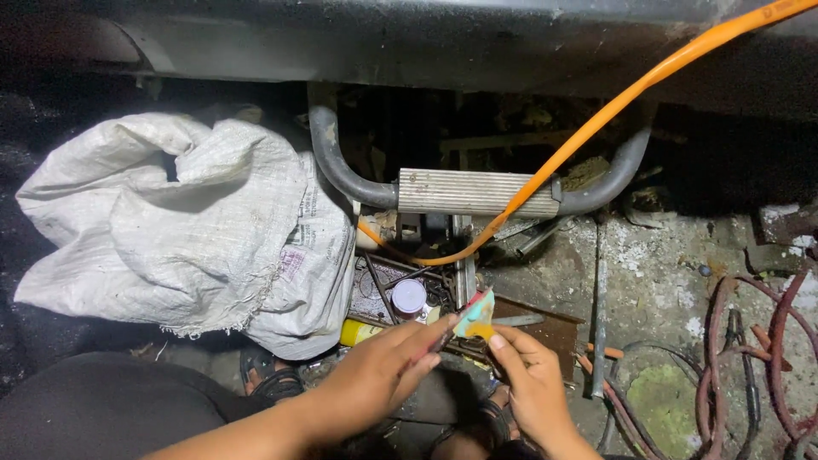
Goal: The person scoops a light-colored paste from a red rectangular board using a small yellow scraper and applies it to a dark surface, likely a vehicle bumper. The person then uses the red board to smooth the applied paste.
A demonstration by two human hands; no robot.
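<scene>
Both of my hands meet low in the middle of the head view. My left hand (379, 373) and my right hand (528, 379) pinch a small colourful sachet (474, 317) between their fingertips, teal and orange with a red edge. The left hand holds its lower left side, the right hand its lower right corner. Just behind the sachet lies an open tray of tools (383, 290) with a round white-capped container (409, 297) in it.
A crumpled white woven sack (187, 221) fills the left. A ribbed metal footstep on a curved grey bar (473, 192) spans the middle, with an orange hose (613, 111) running across it. Reddish hoses (750, 341) coil at right on dirty concrete. My sandalled foot (264, 375) shows below the sack.
</scene>
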